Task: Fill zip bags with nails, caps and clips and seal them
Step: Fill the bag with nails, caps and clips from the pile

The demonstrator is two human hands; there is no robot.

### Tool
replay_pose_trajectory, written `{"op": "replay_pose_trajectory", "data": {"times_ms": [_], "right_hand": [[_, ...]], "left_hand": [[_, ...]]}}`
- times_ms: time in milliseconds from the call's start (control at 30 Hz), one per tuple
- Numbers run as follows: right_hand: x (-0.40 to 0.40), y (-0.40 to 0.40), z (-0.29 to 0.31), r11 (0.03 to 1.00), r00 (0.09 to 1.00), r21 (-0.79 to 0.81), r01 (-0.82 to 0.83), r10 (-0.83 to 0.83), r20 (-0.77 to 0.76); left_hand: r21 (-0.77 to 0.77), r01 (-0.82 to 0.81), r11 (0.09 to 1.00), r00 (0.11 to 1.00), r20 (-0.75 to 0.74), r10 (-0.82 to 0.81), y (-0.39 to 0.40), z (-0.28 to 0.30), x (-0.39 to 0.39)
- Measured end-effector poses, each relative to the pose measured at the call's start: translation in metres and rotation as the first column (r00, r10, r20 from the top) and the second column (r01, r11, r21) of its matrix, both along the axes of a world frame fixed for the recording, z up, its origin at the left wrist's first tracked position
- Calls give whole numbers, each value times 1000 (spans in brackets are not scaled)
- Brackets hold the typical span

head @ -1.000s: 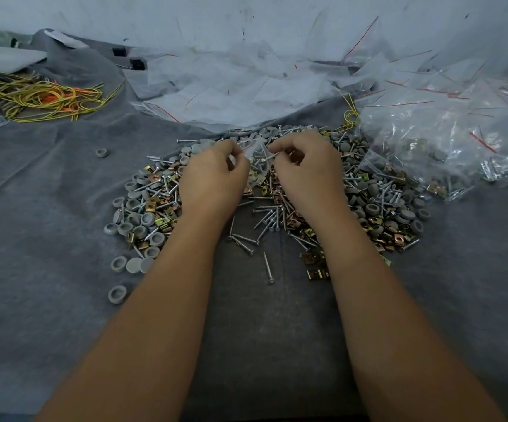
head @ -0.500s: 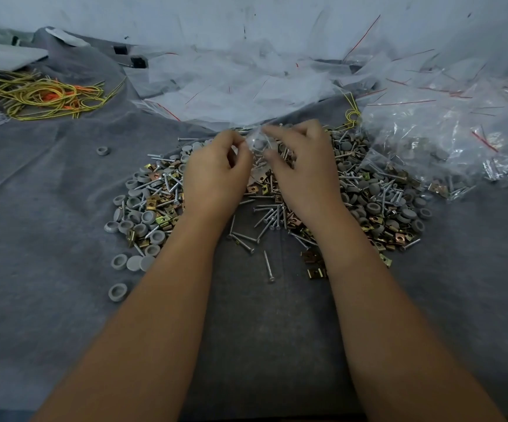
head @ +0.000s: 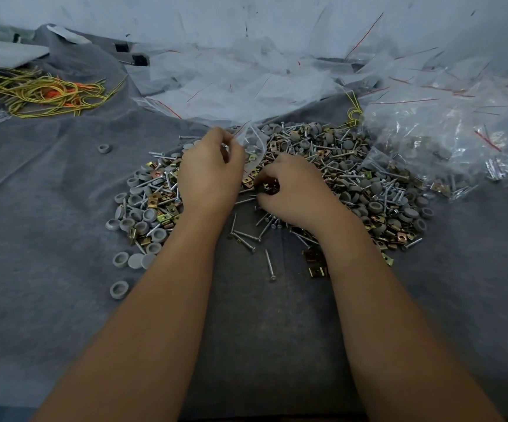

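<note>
A heap of silver nails (head: 331,153), grey round caps (head: 374,205) and brass clips (head: 155,203) lies spread on the grey cloth. My left hand (head: 208,175) pinches the edge of a small clear zip bag (head: 254,147) and holds it up over the heap. Just right of the bag, my right hand (head: 295,193) is down in the pile with its fingers curled round a few brass clips (head: 266,187). What the bag holds is too unclear to tell.
Empty clear zip bags with red strips (head: 231,86) lie piled at the back. Filled bags (head: 447,147) are heaped at the right. Yellow and orange elastic bands (head: 42,92) lie at the far left. Loose caps (head: 118,289) and nails (head: 269,266) lie near my forearms.
My right hand has let go of the bag's top and dropped toward me into the pile, closing on clips. My left hand keeps holding the bag.
</note>
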State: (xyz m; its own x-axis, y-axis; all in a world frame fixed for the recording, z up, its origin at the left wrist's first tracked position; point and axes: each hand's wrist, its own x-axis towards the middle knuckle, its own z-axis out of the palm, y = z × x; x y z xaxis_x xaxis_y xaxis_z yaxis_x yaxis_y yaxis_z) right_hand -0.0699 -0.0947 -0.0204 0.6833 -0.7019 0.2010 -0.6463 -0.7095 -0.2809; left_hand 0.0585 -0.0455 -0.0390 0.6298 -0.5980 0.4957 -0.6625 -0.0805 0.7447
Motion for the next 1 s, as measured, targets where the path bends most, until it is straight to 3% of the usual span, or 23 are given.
{"op": "replay_pose_trajectory", "data": {"times_ms": [200, 433, 600, 733, 900, 1000], "right_hand": [[0, 0, 1, 1000, 999, -22, -16, 16, 31], [4, 1, -5, 972, 999, -234, -26, 16, -43], [1, 4, -2, 995, 951, -37, 89, -74, 299], [0, 1, 0, 986, 916, 45, 159, -165, 366], [-4, -1, 4, 931, 825, -95, 353, -261, 502], [-5, -1, 8, 950, 734, 28, 310, -258, 629]], "left_hand": [[15, 25, 1000, 1000, -17, -25, -1, -1, 0], [36, 35, 999, 999, -8, -34, -2, 0, -1], [55, 20, 998, 1000, -12, -20, -2, 0, 0], [72, 25, 997, 1000, 2, -25, -2, 0, 0], [111, 55, 992, 998, 13, -57, -3, -1, 0], [127, 66, 990, 997, 23, -70, -3, -1, 0]]}}
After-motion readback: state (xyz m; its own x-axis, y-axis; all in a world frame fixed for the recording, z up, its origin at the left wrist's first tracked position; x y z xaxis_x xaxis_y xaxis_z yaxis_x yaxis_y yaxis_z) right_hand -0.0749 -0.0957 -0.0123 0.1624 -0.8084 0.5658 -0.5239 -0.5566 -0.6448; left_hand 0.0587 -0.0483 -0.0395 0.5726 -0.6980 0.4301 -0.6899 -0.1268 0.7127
